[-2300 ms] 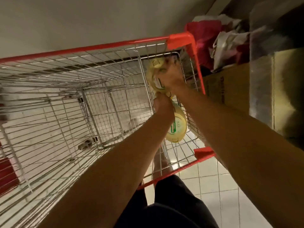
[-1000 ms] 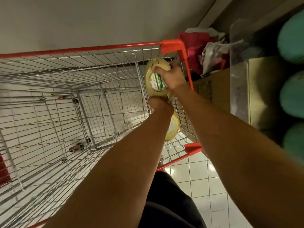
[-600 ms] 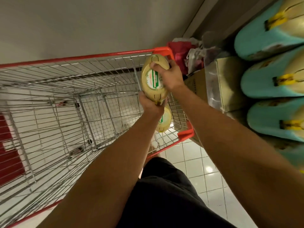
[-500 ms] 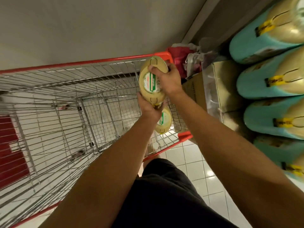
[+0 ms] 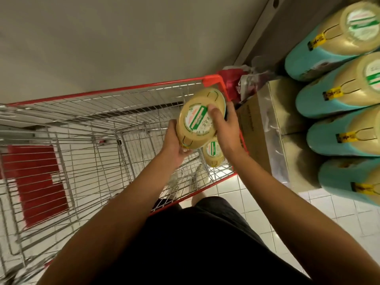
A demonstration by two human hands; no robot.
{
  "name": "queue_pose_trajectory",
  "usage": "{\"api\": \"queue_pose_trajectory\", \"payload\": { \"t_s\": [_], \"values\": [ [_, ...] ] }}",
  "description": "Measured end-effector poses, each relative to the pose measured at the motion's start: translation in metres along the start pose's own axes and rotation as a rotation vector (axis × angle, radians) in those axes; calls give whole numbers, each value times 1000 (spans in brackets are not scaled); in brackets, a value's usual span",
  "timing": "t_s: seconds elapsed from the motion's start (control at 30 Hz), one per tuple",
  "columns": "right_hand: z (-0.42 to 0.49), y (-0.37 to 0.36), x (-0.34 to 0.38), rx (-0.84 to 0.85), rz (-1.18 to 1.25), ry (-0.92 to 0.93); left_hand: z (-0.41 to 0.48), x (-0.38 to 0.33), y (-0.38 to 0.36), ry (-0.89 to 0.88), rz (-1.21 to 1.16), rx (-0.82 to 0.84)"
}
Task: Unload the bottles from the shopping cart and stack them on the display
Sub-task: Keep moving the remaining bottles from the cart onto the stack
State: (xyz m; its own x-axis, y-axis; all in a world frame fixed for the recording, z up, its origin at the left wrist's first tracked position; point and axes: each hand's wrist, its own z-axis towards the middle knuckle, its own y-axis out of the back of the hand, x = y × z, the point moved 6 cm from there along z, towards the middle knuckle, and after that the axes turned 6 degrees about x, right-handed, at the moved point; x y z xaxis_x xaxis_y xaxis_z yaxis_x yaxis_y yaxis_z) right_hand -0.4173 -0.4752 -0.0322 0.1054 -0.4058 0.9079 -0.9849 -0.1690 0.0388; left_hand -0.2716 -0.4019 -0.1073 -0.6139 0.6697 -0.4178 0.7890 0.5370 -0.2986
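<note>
Bottle (image 5: 200, 118) with a tan top and a round green-and-white label is held up over the far right corner of the shopping cart (image 5: 102, 95), top end turned toward the camera. It's gripped from both sides. The left hand (image 5: 174, 145) is cupped round its lower left edge with the fingers curled underneath. The right hand (image 5: 226, 128) is wrapped round the right side, with the thumb laid across the label.

A second bottle (image 5: 213, 153) of the same kind can be seen lower down inside the cart, just below the held one and partly hidden by it.

Off to the right, the display bottles (image 5: 339, 93) are stacked lying on their sides. Each is wrapped in teal, with a yellow tag near the neck. A cardboard box (image 5: 253, 128) is wedged between the cart and that stack, with some crumpled red and white wrapping (image 5: 240, 79) piled behind it. Black shorts (image 5: 195, 233) and white floor tiles (image 5: 257, 202) are visible at the bottom.
</note>
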Motion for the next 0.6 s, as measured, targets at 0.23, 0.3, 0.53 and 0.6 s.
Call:
{"api": "queue_pose_trajectory", "payload": {
  "t_s": [0.23, 0.3, 0.53, 0.6],
  "values": [
    [-37, 2, -10, -121, 255, -73, -31, 15, 5, -19, 108, 98],
    [-43, 3, -7, -140, 274, -76, -38, 15, 5, -45, 144, 124],
    [-64, 22, 18, -158, 349, -38, -68, 4, -22, -37, 206, 212],
    [-68, 32, 25, -204, 381, -28, -76, -5, -39, -52, 247, 248]
  ]
}}
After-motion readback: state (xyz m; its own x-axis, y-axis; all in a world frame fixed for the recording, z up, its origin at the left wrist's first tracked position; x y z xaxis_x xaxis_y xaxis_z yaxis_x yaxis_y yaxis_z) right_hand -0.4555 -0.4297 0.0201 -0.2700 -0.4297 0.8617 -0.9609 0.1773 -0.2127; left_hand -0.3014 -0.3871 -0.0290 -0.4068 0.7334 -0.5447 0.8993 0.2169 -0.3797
